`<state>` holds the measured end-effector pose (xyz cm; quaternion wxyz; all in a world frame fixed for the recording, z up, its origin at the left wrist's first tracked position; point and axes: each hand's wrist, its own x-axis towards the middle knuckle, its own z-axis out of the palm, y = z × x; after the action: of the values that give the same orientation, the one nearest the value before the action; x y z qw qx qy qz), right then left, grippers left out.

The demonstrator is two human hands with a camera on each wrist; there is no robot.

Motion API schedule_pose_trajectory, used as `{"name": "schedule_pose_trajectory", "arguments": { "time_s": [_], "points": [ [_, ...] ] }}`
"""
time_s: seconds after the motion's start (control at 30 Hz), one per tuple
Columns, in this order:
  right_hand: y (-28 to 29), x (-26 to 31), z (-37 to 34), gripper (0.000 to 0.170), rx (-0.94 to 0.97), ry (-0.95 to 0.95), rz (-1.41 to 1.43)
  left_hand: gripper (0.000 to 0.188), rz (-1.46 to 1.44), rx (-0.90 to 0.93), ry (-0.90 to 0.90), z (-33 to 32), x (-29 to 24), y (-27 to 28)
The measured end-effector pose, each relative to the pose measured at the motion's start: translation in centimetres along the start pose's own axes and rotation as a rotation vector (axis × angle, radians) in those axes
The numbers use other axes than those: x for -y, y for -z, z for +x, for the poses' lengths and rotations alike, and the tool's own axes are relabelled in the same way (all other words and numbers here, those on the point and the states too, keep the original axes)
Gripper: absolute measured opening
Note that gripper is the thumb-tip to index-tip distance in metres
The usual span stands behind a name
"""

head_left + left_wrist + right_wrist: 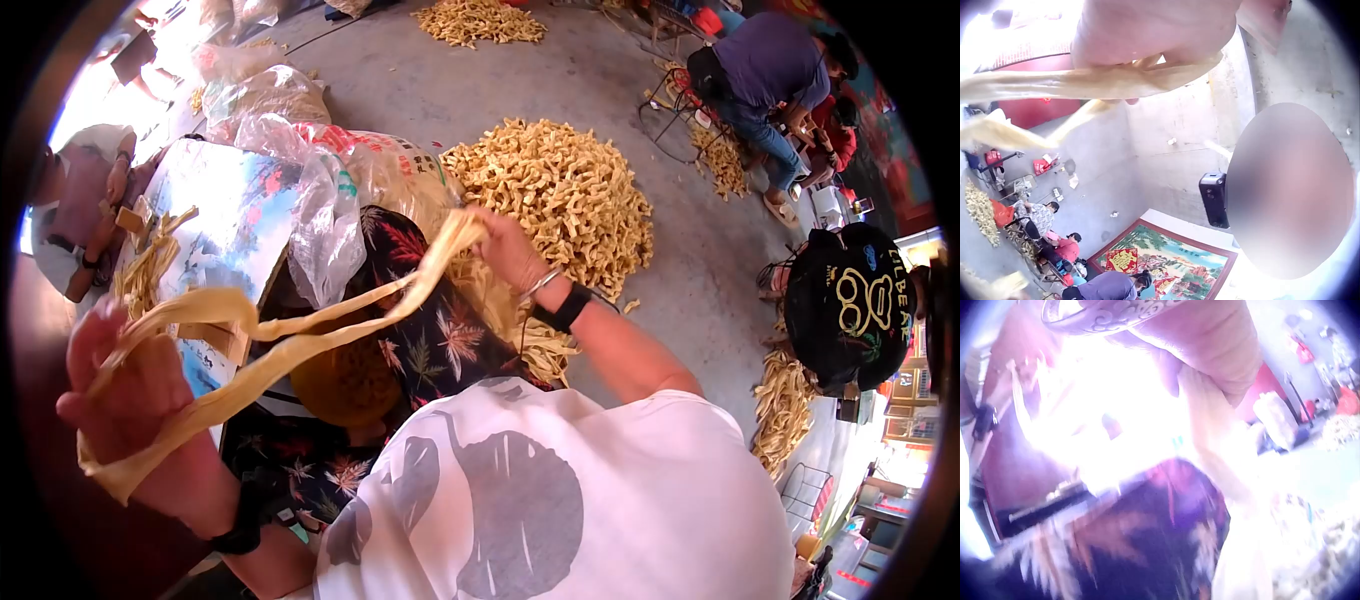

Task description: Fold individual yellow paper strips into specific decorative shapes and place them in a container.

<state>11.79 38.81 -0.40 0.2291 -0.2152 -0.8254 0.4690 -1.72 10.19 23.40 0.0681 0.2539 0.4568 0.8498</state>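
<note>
A long pale-yellow strip (290, 355) stretches between the two hands above the lap. My left hand (145, 400), at the left of the head view, has the strip looped around it, fingers curled over it. The left wrist view shows the strip (1085, 84) running under the hand (1160, 31). My right hand (508, 250), farther forward, grips the gathered end of the strip. In the washed-out right wrist view, the strip (1210, 425) hangs from the right hand (1210, 344); its fingertips are hidden.
A board (225, 200) at the left carries more strips (150, 265). Plastic bags (330, 225) stand beside it. Ahead lies a big heap of knotted pieces (570, 190). A yellow basin (345, 385) is below the hands. Other people sit or bend around the room.
</note>
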Motion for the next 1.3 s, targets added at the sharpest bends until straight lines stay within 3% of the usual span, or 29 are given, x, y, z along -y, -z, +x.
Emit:
{"name": "schedule_pose_trajectory", "arguments": {
  "time_s": [0.07,0.1,0.17,0.2,0.3,0.37,0.43,0.53,0.6,0.63,0.67,0.73,0.77,0.83,0.9,0.97,1.07,1.17,1.23,1.3],
  "points": [
    [3.1,6.7,1.9,0.021,-0.025,0.0,0.182,0.072,0.09,0.005,0.028,0.1,1.7,-0.5],
    [4.4,9.0,2.9,0.025,-0.111,0.229,0.181,0.08,0.134,0.009,0.042,0.2,2.5,-0.8],
    [8.1,15.0,4.0,0.028,-0.188,0.448,0.17,0.087,0.151,0.312,0.126,1.4,3.7,3.0],
    [9.4,18.0,4.8,0.027,-0.133,0.528,0.239,0.092,0.129,0.244,0.163,1.1,4.4,2.1],
    [8.9,25.3,7.3,0.022,0.126,0.792,0.497,0.092,0.063,0.358,0.194,0.9,6.1,0.5],
    [6.9,28.2,7.1,0.023,0.31,0.874,0.526,0.08,0.033,0.41,0.149,-0.1,6.7,-1.5],
    [4.6,29.7,6.2,0.025,0.436,0.902,0.514,0.067,-0.057,0.32,0.209,-2.1,7.0,-1.9],
    [0.1,29.7,4.8,0.034,0.362,0.873,0.535,0.045,-0.149,0.29,0.24,-2.6,6.9,1.1],
    [-0.8,29.1,5.1,0.048,0.435,0.738,0.509,0.037,-0.239,0.357,0.236,-2.7,5.7,4.6],
    [-2.3,27.2,6.1,0.044,0.438,0.795,0.494,0.037,-0.264,0.27,0.241,-3.3,4.6,6.5],
    [-2.9,25.4,6.4,0.044,0.531,0.728,0.389,0.037,-0.288,0.183,0.243,-4.0,3.4,8.4],
    [-4.1,21.5,6.8,0.042,0.681,0.614,0.136,0.037,-0.145,0.078,0.152,-5.0,1.3,11.5],
    [-4.3,19.8,6.5,0.043,0.714,0.577,-0.012,0.035,0.005,0.207,0.066,-5.3,0.2,13.0],
    [-6.1,14.9,5.7,0.048,0.675,0.656,-0.1,0.03,0.081,-0.035,0.078,-6.9,-1.7,12.0],
    [-7.0,11.5,4.1,0.046,0.725,0.557,-0.227,0.03,0.179,-0.13,0.087,-8.2,-2.2,12.7],
    [-8.1,7.8,2.4,0.037,0.64,0.666,-0.429,0.025,0.269,-0.224,0.169,-9.1,-1.8,12.7],
    [-8.2,5.6,1.4,0.031,0.492,0.845,-0.617,0.021,0.408,-0.214,0.211,-9.9,1.5,14.4],
    [-6.8,6.8,0.2,0.028,0.458,0.806,-0.57,0.011,0.656,-0.04,0.312,-9.9,5.2,15.0],
    [-5.7,6.8,-0.5,0.03,0.432,0.74,-0.625,0.015,0.856,0.068,0.335,-9.9,9.7,17.2],
    [-5.1,6.3,-1.2,0.023,0.445,0.651,-0.669,0.017,1.006,0.056,0.383,-9.9,14.8,20.2]
  ]
}}
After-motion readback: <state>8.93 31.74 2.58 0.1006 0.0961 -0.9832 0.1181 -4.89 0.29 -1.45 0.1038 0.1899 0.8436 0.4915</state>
